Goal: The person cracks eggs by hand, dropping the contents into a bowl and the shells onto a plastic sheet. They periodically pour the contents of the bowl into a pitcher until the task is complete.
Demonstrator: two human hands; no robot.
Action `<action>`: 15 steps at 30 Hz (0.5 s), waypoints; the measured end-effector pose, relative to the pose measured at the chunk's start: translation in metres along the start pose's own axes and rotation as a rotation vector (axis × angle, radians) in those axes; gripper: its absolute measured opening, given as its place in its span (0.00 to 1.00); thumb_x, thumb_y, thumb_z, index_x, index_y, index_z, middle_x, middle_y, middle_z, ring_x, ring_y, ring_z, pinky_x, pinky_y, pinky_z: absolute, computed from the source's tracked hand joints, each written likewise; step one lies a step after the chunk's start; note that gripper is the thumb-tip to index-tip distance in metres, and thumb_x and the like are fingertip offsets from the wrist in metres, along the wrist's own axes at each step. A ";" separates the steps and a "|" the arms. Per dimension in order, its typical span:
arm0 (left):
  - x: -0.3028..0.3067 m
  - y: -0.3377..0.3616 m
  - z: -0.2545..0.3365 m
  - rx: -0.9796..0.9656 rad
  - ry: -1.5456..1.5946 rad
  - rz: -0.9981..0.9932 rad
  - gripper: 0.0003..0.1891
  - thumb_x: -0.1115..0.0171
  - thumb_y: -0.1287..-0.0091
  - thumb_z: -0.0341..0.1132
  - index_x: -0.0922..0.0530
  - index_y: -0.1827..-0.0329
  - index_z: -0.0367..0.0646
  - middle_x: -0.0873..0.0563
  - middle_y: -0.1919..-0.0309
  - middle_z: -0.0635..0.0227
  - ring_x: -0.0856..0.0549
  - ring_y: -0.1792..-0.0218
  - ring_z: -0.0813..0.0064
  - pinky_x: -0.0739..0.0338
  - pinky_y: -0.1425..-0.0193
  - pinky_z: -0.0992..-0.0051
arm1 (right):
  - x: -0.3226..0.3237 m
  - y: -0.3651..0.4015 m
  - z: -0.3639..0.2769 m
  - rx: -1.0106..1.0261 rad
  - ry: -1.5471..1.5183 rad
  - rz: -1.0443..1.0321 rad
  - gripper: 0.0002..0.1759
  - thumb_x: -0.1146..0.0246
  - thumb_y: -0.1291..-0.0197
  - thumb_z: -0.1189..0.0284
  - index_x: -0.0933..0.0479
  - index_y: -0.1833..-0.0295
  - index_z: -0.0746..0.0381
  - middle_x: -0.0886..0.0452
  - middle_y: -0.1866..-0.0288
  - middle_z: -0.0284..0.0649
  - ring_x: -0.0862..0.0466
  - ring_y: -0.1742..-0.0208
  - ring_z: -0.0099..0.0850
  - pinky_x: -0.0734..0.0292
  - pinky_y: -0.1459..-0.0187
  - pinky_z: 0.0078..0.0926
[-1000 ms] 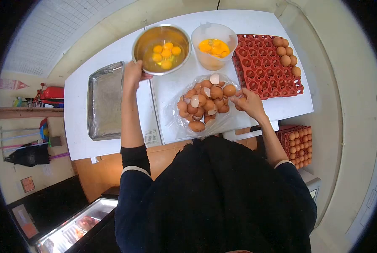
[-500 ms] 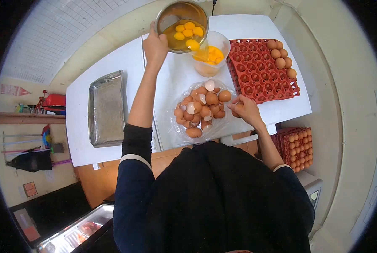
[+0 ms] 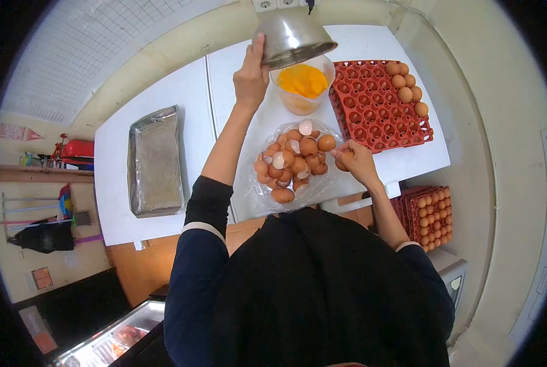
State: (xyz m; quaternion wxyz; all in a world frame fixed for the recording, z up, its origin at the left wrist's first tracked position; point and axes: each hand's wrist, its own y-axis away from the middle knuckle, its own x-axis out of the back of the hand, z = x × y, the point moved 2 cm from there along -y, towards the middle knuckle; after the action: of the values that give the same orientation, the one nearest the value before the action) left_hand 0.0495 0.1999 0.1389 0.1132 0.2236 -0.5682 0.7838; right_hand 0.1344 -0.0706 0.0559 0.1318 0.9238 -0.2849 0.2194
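Note:
My left hand (image 3: 251, 79) grips a steel mixing bowl (image 3: 291, 33) by its rim, tipped steeply over a translucent plastic container (image 3: 302, 105). Bright orange-yellow egg yolks (image 3: 302, 81) fill part of that container. Closer to me, a clear plastic bag (image 3: 258, 191) holds a heap of cracked brown eggshells (image 3: 283, 161). My right hand (image 3: 358, 161) is closed at the bag's right side, thumb and forefinger pinched together. A brown rounded shell (image 3: 342, 165) shows just beneath those fingers; I cannot tell what the pinch holds.
Red egg trays (image 3: 371, 107) lie stacked to the right, with several whole brown eggs (image 3: 405, 94) along the far right edge. A rectangular metal baking pan (image 3: 156, 162) lies on the left of the white table (image 3: 221, 79). More filled egg trays (image 3: 432, 217) stand below at right.
My left hand has moved right and tilted the bowl much further; its inside no longer shows, and the yolks are in the plastic container. My right hand stays in place.

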 end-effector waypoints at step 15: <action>0.064 0.075 -0.052 1.222 0.883 0.022 0.20 0.59 0.42 0.26 0.40 0.47 0.24 0.23 0.62 0.42 0.16 0.74 0.56 0.16 0.74 0.69 | -0.031 0.001 -0.054 -0.091 -0.727 -0.214 0.21 0.39 0.49 0.69 0.31 0.49 0.63 0.25 0.58 0.37 0.23 0.60 0.22 0.26 0.64 0.17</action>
State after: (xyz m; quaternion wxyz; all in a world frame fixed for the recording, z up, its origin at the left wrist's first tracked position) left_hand -0.0502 0.2188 0.0930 0.1785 -0.0939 0.0637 0.9774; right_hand 0.0926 -0.0366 0.0883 0.0853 0.9590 -0.2243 -0.1507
